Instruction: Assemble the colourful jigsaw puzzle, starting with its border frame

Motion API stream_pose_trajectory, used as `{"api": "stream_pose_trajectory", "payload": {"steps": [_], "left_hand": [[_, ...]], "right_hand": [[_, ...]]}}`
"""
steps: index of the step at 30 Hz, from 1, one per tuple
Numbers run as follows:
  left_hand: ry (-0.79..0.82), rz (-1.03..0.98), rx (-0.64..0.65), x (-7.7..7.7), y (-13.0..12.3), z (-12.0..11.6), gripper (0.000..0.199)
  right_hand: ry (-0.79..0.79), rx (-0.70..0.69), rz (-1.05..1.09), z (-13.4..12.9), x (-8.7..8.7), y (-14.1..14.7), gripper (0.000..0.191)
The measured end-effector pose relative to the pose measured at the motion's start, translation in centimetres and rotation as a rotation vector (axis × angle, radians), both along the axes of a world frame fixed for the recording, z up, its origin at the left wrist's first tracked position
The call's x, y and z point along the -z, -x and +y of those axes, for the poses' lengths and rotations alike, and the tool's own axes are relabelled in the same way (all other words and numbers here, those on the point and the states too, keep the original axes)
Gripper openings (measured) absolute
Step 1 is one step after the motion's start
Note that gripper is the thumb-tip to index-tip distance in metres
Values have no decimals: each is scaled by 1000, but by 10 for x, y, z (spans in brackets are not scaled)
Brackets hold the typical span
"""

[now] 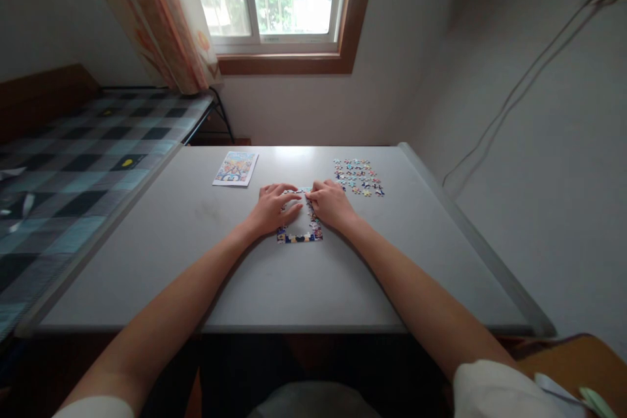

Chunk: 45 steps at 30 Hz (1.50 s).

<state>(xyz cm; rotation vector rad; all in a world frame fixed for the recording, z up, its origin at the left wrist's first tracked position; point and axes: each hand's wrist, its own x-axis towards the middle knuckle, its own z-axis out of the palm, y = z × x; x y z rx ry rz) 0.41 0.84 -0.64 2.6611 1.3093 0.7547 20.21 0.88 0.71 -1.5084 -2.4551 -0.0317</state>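
Note:
A jigsaw puzzle border (300,240) lies on the table as a rectangular outline around bare tabletop. My left hand (275,208) rests over its left side, fingers apart and curved toward the middle, holding nothing. At the upper right corner of the outline, my right hand (331,202) has its fingers curled together. Its thumb and index finger close on a puzzle piece (308,192) at the border, mostly hidden by the fingertips. Just beyond the right hand, several loose puzzle pieces (360,176) are spread in rough rows.
A printed picture sheet (236,168) lies at the back left of the white table (161,255). Left of the table is a bed (122,137) with a checked cover. A window (294,0) is behind, and a brown stool or chair (582,366) stands at lower right.

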Motion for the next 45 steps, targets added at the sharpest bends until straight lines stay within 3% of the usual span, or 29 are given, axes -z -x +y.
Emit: {"api": "stream_pose_trajectory", "payload": {"steps": [12,17,27,33,39,45], "left_hand": [[-13,-3,-149,1,7,8,29],[1,-9,-268,0,11,9,28],[31,62,-45,0,6,7,31],[80,155,-47,1,7,6,49],[43,127,-43,4,7,8,51],[77,144,-12,2,6,7,49]], "right_hand": [[-75,99,72,3,7,-11,30],[-60,68,103,4,9,-12,27],[-83,149,136,13,10,-20,30],[-78,136,126,18,16,-18,29],[-89,190,199,27,22,-18,29],[-180,217,361,26,5,-33,30]]}}
